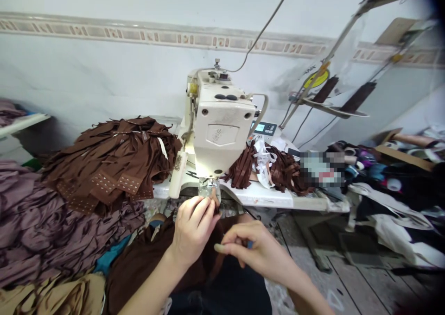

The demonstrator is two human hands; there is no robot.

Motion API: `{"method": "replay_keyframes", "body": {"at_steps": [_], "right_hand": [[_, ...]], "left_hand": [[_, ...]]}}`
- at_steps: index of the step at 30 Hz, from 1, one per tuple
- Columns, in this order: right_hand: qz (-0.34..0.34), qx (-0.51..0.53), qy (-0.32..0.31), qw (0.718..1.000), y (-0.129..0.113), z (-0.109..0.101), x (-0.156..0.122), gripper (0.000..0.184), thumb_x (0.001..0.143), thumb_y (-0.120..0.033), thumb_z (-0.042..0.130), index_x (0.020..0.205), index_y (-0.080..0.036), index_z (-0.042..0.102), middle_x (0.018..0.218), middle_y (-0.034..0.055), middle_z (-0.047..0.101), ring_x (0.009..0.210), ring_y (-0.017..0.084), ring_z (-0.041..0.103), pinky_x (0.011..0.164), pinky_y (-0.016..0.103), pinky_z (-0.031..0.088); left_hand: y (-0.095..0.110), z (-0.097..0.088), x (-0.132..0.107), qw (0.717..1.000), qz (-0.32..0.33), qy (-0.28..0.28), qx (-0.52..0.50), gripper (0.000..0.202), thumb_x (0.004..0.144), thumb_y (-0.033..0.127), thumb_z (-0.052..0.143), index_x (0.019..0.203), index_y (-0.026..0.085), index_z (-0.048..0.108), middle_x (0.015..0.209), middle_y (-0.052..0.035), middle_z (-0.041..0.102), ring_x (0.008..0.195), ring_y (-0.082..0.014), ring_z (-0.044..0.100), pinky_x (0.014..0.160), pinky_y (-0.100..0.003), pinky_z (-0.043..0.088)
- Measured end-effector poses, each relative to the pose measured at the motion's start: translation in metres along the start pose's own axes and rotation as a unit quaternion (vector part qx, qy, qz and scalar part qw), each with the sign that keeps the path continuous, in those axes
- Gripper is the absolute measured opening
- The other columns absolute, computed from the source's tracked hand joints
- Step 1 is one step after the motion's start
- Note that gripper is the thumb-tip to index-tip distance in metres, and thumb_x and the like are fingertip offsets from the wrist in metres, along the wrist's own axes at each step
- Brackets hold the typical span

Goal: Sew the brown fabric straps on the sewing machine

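Observation:
A white sewing machine (225, 129) stands in front of me, its lamp lighting the needle area. Just below the presser foot (212, 183), my left hand (193, 229) is closed, its fingertips pinching brown fabric (217, 198) at the edge of the machine bed. Lower and to the right, my right hand (255, 248) has thumb and fingers drawn together above my lap. What lies between those fingers, if anything, I cannot make out. More brown fabric (139, 271) drapes across my lap under both hands.
Brown studded pieces (114, 166) are heaped left of the machine, above mauve fabric (62, 227). Brown strips (241, 169) and white strips (263, 164) lie on the right of the white table (267, 198). Thread cones (358, 97) stand at upper right, above assorted spools (394, 184).

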State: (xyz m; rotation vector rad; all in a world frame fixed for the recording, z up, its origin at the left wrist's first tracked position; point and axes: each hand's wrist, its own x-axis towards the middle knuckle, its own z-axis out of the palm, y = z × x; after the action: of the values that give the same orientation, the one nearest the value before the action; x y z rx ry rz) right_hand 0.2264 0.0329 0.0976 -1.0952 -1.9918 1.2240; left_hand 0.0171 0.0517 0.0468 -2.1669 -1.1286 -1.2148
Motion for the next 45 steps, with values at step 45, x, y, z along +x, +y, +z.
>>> {"method": "replay_keyframes", "body": {"at_steps": [45], "right_hand": [[0.078,0.330,0.245,0.908,0.031,0.033,0.038,0.047,0.077,-0.061,0.090,0.079,-0.017,0.076,0.055,-0.0052,0.055,0.041,0.006,0.036,0.036,0.018,0.024]], "left_hand": [[-0.008,-0.007,0.012,0.998,0.023,-0.052,0.006,0.048,0.101,0.006,0.058,0.148,0.018,0.064,0.124,-0.0093,0.081,0.111,-0.0282,0.066,0.097,-0.044,0.049]]}}
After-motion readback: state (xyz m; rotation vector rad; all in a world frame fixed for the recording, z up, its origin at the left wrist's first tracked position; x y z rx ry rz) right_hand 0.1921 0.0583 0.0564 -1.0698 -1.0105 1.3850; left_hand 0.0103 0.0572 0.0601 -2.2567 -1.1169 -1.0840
